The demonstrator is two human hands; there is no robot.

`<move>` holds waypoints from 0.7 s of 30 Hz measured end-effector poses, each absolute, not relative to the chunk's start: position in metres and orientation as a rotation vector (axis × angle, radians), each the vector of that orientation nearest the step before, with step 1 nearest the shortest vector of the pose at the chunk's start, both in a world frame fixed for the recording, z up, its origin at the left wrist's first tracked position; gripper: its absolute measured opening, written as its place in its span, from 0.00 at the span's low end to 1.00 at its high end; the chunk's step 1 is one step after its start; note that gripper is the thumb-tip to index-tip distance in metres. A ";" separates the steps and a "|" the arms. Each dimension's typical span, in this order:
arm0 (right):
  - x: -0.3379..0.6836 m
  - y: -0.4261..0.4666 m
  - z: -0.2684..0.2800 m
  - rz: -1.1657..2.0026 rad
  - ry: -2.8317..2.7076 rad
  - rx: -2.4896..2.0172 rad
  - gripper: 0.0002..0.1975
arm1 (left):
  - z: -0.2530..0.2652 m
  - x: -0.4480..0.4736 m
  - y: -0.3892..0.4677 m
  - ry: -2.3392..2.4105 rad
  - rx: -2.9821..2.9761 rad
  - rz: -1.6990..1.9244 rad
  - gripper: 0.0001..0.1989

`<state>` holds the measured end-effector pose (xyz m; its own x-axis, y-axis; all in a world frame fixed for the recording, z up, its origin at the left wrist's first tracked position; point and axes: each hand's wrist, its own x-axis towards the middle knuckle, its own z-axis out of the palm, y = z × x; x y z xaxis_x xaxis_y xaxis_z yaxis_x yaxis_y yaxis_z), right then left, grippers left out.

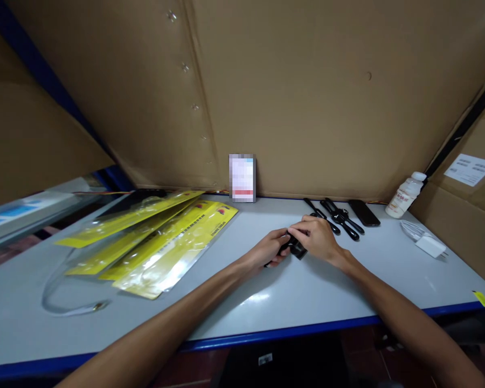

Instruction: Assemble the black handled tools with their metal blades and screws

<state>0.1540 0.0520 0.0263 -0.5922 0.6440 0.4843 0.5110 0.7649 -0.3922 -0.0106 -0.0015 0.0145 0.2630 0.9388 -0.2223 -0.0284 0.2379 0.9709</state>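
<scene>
Near the middle of the table, both hands are closed on a black spokeshave [297,250], largely covered by the fingers. My left hand [271,250] wraps round one handle, whose tip shows below the palm. With thumb and fingers pinched, my right hand [316,236] grips the middle part of the tool from above. Whether it pinches a small part there I cannot make out. Just beyond the right hand lie more black spokeshaves [341,216], side by side on the table.
Several yellow blister packs [173,242] overlap on the left, beside a white cable [50,296]. A phone with a blurred screen [242,179] leans on the cardboard wall. To the right are a dark phone [364,212], a white bottle [404,196] and a charger [430,244].
</scene>
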 end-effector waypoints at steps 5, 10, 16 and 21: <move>0.156 0.056 0.027 0.169 -2.322 -0.927 0.11 | 0.014 -0.010 -0.001 1.095 1.099 0.864 0.05; 0.155 0.054 0.024 0.178 -2.370 -0.894 0.13 | 0.020 -0.009 -0.004 1.126 1.075 0.865 0.12; 0.155 0.049 0.025 0.233 -2.377 -0.827 0.12 | 0.019 -0.009 -0.005 1.132 1.111 0.851 0.19; 0.158 0.056 0.026 0.193 -2.340 -0.911 0.11 | 0.014 -0.010 -0.001 1.127 1.095 0.847 0.20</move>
